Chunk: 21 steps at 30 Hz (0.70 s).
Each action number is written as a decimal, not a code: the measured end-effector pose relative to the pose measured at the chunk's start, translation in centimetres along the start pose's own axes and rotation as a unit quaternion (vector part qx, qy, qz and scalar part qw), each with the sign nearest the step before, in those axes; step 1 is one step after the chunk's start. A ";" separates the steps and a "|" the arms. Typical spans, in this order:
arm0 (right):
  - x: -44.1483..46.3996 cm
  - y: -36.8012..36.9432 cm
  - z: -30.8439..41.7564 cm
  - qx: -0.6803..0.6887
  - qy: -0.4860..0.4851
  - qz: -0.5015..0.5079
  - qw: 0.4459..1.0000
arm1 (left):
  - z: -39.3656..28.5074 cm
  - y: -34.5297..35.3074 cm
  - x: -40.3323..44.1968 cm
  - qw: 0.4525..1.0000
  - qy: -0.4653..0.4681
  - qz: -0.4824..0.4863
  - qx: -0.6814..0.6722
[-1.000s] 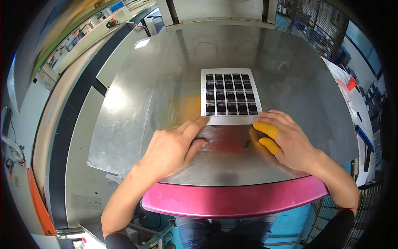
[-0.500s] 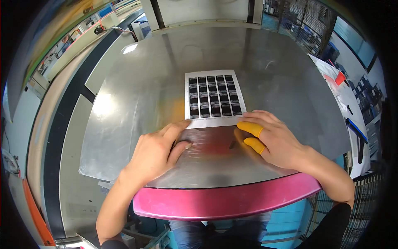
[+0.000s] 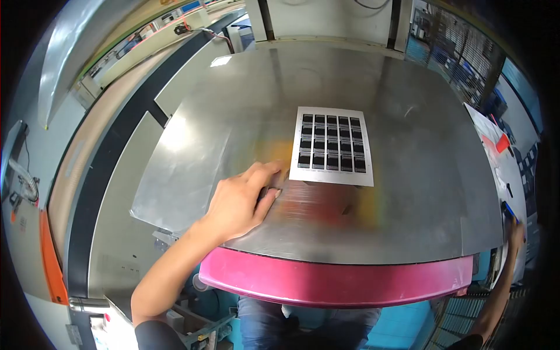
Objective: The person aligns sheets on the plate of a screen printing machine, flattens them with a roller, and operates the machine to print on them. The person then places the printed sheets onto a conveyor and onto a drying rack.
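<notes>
A white sheet (image 3: pixel 331 177) printed with a grid of black rectangles lies flat on the grey metal plate (image 3: pixel 420 192). My left hand (image 3: pixel 239 201) rests on the plate just left of the sheet's lower left corner. Its fingers are stretched out, the thumb is apart, and nothing is in it. Far to the right, my right hand (image 3: pixel 515 236) is at the side surface, with its fingers closed around the lower end of a slim blue and black tool (image 3: pixel 509 210) that looks like a utility knife. The fingers there are small and partly hidden.
A pink front edge (image 3: pixel 335 283) runs along the plate nearest my body. On the right, a white-covered side surface (image 3: pixel 487 131) carries a red piece (image 3: pixel 502 143) and small dark items. A pale machine panel (image 3: pixel 332 26) stands behind the plate.
My right hand has left the sheet's lower right corner and reached the blue tool at far right. My left hand stays near the sheet's lower left corner. The camera view has shifted.
</notes>
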State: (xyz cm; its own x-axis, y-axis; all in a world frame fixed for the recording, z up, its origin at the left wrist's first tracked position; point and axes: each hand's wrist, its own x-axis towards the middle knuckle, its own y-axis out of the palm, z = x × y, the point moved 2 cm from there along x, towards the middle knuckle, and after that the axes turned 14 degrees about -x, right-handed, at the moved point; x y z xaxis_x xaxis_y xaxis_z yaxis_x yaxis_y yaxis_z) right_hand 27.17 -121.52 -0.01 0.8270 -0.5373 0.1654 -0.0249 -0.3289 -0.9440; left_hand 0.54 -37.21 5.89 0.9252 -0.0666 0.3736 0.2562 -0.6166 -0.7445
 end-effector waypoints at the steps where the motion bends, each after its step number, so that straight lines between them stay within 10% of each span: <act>1: 0.1 2.6 -4.7 0.092 0.005 -0.089 0.992 | 0.0 0.2 0.1 1.000 0.024 -0.001 0.010; 3: 2.9 9.9 -10.9 0.262 -0.110 -0.158 0.946 | -0.3 -0.1 0.4 0.999 0.032 0.018 0.026; 6: 9.1 14.9 -16.2 0.111 -0.233 -0.474 0.842 | -0.7 -0.1 0.6 0.998 -0.001 0.059 0.031; 9: 2.9 8.7 -15.0 0.208 -0.065 -0.057 0.974 | -0.6 -0.3 0.8 0.998 -0.001 0.064 0.025; 10: 1.7 9.9 -14.9 0.293 -0.034 -0.056 0.954 | -0.7 -0.4 0.7 0.997 -0.008 0.069 0.022; 14: -15.0 -8.6 2.9 0.406 -0.126 -0.218 0.878 | -0.1 0.0 0.5 0.998 0.038 0.043 0.012; 18: -27.5 -23.1 24.1 0.454 -0.325 -0.015 0.830 | -0.5 -0.6 -0.5 0.993 0.101 0.041 0.043; 21: -34.9 -29.9 38.4 0.307 -0.493 -0.120 0.805 | -2.3 -1.9 -2.8 0.990 0.109 0.017 0.089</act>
State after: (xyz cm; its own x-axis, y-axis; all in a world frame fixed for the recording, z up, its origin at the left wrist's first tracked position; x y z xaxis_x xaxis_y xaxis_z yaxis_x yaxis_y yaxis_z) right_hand 20.58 -63.12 11.47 0.8184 0.4613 0.3428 0.2344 0.2767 -0.9319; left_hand -3.18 -37.70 7.55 0.8567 -0.2639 0.4432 0.2895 -0.4651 -0.8366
